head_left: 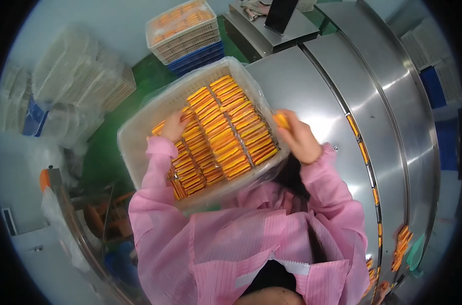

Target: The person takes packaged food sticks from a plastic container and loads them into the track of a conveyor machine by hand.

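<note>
A white plastic basket (134, 137) lined with clear film holds rows of yellow, orange and red packets (220, 132). My left hand (174, 127) reaches into the basket at the upper end of the left rows, its fingers curled down on the packets; what they grip, if anything, is hidden. Just past the basket's right rim, over the steel surface, my right hand (298, 136) pinches a small yellow-orange packet (281, 120) between thumb and fingers.
To the right, a steel table (332, 81) has a narrow curved channel carrying single packets (363, 151). Loose packets (402, 248) lie near a green scoop (416, 252). Stacked crates (182, 30) stand beyond the basket, others (83, 71) at left.
</note>
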Demonstrator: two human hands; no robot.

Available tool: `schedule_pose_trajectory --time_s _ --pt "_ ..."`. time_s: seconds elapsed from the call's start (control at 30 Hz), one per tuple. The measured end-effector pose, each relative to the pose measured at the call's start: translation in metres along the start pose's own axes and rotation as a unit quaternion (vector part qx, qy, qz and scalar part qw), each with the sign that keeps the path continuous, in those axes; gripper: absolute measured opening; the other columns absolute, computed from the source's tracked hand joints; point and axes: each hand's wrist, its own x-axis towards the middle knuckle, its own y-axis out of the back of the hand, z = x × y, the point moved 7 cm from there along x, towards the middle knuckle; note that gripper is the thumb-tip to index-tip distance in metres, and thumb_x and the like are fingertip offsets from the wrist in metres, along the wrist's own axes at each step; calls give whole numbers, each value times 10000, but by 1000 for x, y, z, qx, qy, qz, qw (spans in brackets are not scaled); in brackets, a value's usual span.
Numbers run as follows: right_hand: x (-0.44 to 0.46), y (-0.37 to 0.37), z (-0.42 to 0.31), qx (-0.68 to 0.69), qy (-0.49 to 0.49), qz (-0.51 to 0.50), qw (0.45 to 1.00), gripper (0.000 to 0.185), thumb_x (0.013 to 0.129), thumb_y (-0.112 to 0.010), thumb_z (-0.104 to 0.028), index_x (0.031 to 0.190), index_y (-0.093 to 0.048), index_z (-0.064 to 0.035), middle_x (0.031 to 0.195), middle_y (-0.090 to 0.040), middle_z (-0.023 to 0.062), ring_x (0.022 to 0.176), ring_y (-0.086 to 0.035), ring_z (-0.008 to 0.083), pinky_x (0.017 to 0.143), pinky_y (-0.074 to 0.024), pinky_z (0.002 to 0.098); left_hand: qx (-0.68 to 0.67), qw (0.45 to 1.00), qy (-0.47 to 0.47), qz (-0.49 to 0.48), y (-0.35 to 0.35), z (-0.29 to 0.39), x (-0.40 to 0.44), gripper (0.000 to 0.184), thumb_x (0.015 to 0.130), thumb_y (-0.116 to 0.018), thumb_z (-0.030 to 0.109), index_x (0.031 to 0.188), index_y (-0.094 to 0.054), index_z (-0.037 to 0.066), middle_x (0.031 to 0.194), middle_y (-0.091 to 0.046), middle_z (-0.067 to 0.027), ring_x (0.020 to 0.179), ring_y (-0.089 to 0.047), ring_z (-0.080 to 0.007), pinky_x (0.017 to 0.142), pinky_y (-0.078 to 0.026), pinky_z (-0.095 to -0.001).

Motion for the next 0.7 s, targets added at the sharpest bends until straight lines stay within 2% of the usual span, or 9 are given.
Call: schedule_pose_trajectory --time_s 0.03,0.07,0.17,0.3,0.37,0.43,0.57,0.63,0.7 --pt "-16 14 25 24 -100 -8 995 322 835 -497 -106 1127 -376 -48 815 -581 107 630 -559 154 555 -448 262 132 990 29 -25 -13 -31 6 230 795 -501 146 945 -536 -26 873 -582 -191 814 -564 -302 730 -443 -354" --pt "-30 32 47 26 -153 13 988 311 823 -502 -123 1093 -364 -51 802 -572 205 748 -574 374 623 -451 374 149 988 25 -25 -29 -57 9 225 787 -499 157 920 -551 -17 854 -573 -213 810 -555 -329 722 -441 -378" --pt "-68 107 88 -152 -201 116 961 291 819 -508 -142 1083 -413 -63 843 -572 200 779 -555 371 655 -436 409 180 980 58 -56 -58 -83 6 216 777 -485 169 869 -578 -2 831 -571 -220 784 -550 -365 702 -439 -421" --pt "-91 169 126 -279 -238 176 914 273 815 -514 -195 1066 -492 -90 884 -553 184 822 -528 358 700 -421 415 193 980 -12 -42 -56 -80 8 191 744 -527 147 841 -580 -9 806 -577 -213 754 -556 -363 683 -445 -417" --pt "-91 172 142 -301 -246 187 902 261 787 -548 -169 1033 -520 -86 878 -543 170 805 -532 347 692 -427 393 177 983 -41 -29 -53 -75 10 184 734 -539 134 840 -578 -11 800 -580 -210 743 -559 -363 674 -446 -416" --pt "-89 168 162 -323 -246 200 892 252 752 -589 -149 992 -556 -77 872 -538 152 791 -536 336 694 -434 373 138 986 28 -90 -57 -86 11 192 720 -562 126 851 -573 -14 818 -577 -212 760 -559 -355 671 -446 -404" --pt "-97 162 183 -372 -256 173 875 276 751 -589 -162 1007 -547 -69 906 -533 144 855 -521 332 730 -424 377 153 978 34 -141 -60 -88 13 233 718 -567 130 904 -551 -9 845 -574 -207 781 -559 -341 669 -444 -394" --pt "-113 169 164 -419 -319 218 822 290 750 -588 -175 1013 -541 -63 946 -524 135 916 -499 324 769 -409 375 162 974 24 -155 -62 -89 12 255 703 -585 128 915 -516 4 819 -571 -192 776 -559 -323 661 -439 -386" --pt "-135 178 170 -396 -293 250 834 293 750 -584 -178 1015 -538 -62 967 -519 134 928 -493 321 783 -403 374 155 974 30 -162 -63 -89 12 263 692 -599 131 908 -506 11 798 -569 -183 757 -557 -318 648 -436 -382"
